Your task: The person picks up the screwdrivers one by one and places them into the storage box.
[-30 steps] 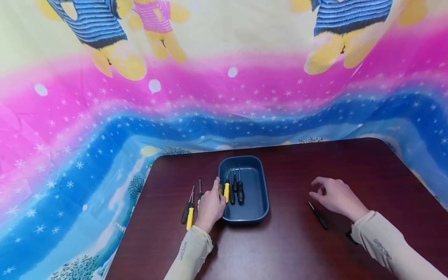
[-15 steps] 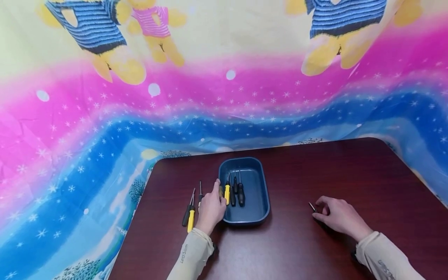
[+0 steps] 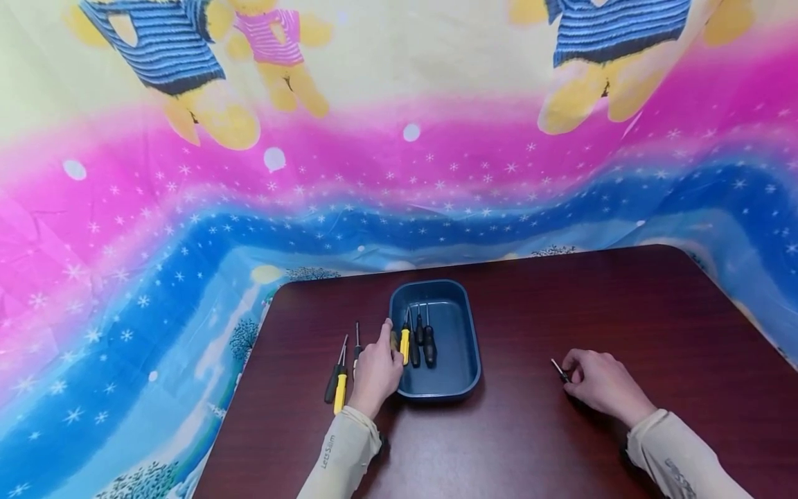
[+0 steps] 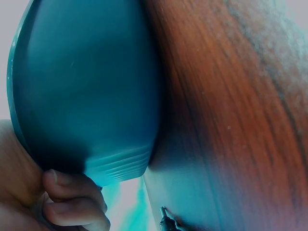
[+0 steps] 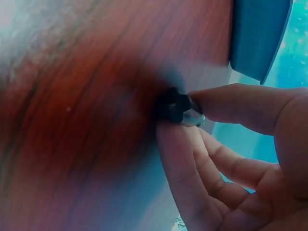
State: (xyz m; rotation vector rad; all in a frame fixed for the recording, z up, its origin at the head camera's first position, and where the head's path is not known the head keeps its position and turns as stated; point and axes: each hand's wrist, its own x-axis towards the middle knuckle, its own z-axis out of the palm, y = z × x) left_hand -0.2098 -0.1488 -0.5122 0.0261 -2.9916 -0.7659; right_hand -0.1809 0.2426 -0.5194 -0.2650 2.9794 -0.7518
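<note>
My left hand [image 3: 377, 367] grips the left wall of a dark blue plastic bin [image 3: 464, 384], and the left wrist view shows curled fingers [image 4: 72, 207] against the bin's outside [image 4: 91, 86]. Inside the bin lie several screwdrivers, among them a yellow-handled one [image 3: 404, 346] and a black-handled one [image 3: 429, 346]. Over at the right, my right hand [image 3: 607, 384] pinches a small black-handled screwdriver [image 3: 560, 371] low at the table. In the right wrist view, thumb and finger hold its black handle [image 5: 173, 106] end-on; most of its length is hidden in the head view.
Left of the bin lie a yellow-handled screwdriver [image 3: 339, 394], a black-handled one [image 3: 330, 387] and a third screwdriver [image 3: 357, 341] partly behind my left hand. The dark red-brown table [image 3: 511, 443] ends at a printed cloth backdrop [image 3: 349, 166].
My right hand has come down onto the loose black-handled screwdriver and now pinches it, with the tip nudged slightly. My left hand and the bin have stayed in place.
</note>
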